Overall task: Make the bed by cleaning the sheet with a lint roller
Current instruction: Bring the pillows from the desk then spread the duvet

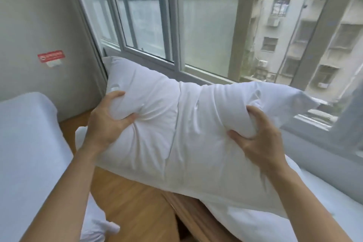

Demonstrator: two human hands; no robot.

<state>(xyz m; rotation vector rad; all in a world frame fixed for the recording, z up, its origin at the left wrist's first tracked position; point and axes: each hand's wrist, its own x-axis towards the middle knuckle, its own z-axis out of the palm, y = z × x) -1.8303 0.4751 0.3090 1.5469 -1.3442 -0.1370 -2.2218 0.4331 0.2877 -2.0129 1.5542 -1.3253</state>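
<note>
A plump white pillow [176, 124] is held up in the air in front of the window, its long side running left to right. My left hand [107, 122] clutches its left end, fingers dug into the fabric. My right hand [257, 139] squeezes a bunch of the cover near its right end. A bed with a white sheet [324, 202] lies below at the lower right, partly hidden by the pillow. No lint roller is in view.
A second white bed [25, 153] stands at the left. Wooden floor [133, 202] runs between the two beds, with a white cloth [98, 228] lying on it near my left arm. A large window [206, 25] fills the back wall; a grey wall [39, 25] is at the left.
</note>
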